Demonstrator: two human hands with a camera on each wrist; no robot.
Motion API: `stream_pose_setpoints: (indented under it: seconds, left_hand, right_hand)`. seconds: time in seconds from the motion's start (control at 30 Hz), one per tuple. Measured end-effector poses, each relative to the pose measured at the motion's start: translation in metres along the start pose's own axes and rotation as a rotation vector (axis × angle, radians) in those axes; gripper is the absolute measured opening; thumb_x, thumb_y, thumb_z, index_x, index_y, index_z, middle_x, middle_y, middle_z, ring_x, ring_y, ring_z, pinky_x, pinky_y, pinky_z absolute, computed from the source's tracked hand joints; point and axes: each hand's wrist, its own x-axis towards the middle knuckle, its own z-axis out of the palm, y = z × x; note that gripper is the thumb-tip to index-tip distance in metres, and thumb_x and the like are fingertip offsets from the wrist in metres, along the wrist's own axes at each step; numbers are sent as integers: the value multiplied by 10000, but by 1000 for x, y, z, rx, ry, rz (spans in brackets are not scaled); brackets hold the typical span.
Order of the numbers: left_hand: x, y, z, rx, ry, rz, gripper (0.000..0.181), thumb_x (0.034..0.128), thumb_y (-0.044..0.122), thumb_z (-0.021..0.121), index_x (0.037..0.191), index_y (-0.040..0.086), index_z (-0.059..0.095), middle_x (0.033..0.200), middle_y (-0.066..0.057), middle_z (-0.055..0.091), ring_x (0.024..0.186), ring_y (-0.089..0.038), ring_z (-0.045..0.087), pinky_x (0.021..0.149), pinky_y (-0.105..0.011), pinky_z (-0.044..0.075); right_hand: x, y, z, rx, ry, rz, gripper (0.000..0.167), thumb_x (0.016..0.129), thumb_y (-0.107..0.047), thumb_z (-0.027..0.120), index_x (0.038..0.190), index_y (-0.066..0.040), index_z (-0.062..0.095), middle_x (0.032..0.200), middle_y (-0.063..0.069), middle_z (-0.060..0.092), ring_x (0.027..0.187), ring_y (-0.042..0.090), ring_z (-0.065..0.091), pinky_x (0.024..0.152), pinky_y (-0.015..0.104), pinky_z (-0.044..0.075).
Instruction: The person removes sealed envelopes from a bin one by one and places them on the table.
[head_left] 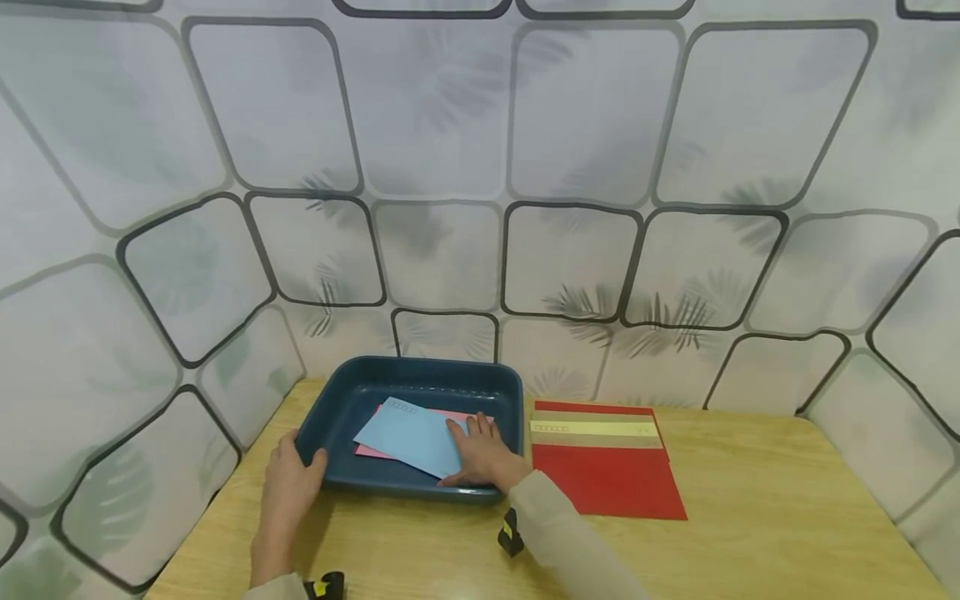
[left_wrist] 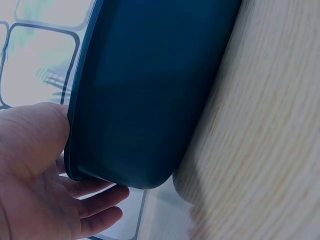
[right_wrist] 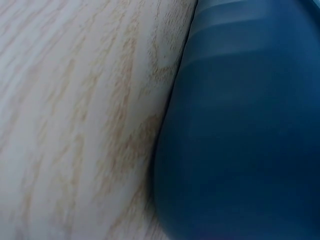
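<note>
No words, numbers or brand names can be read in any of the three views; only small printed marks show. On the blue envelope [head_left: 411, 437], a row of little box outlines [head_left: 402, 407] runs along the top edge near its upper left corner; whether anything is written inside them is too small to tell. The yellow paper [head_left: 596, 428] carries a similar row of red boxes at its left end, and a faint small print near its right end, too tiny to make out. The left wrist strap [head_left: 334, 586] and right wrist strap [head_left: 512, 537] each bear a yellow patch, without readable lettering.
</note>
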Motion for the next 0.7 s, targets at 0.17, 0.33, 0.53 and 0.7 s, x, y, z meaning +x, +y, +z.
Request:
stream_pose_setpoints:
  seconds: [0.17,0.33,0.53,0.7]
  left_hand:
    - [0,1,0,-6,2,-4,710,982,230,459,1499,-135,138,1470,-434,210,1354,-584,256,1088,-666,254]
    - [0,2,0,-12,-2,-3,710,982,230,455,1501,-134,135,1477,-431,204,1361,-580,248,1094,-662,248]
    - [0,2,0,-12,-1,4,710,984,230,455,1505,-129,133,1483,-424,203,1368,-573,246,1098,-660,245]
    - [-1,1,0,-15,2,-4,707,989,230,457,1503,-129,130,1479,-425,205,1365,-573,250,1096,-660,249]
  right_hand:
    - [0,0,-1,3,4,-4,1010,735,-597,796,1529,-170,341,1502,193,362,1450,408,265,1164,537,240]
    - [-2,0,-5,18,27,-10,1020,717,-583,817,1516,-155,350,1472,192,392,1443,421,265,1158,556,245]
    - [-2,-1,-8,45,62,-16,1035,702,-572,834,1516,-162,343,1464,185,399,1435,422,264,1147,572,255]
    - [-1,0,-7,75,94,-39,1036,698,-565,839,1518,-175,340,1479,180,386,1438,419,258,1141,578,263]
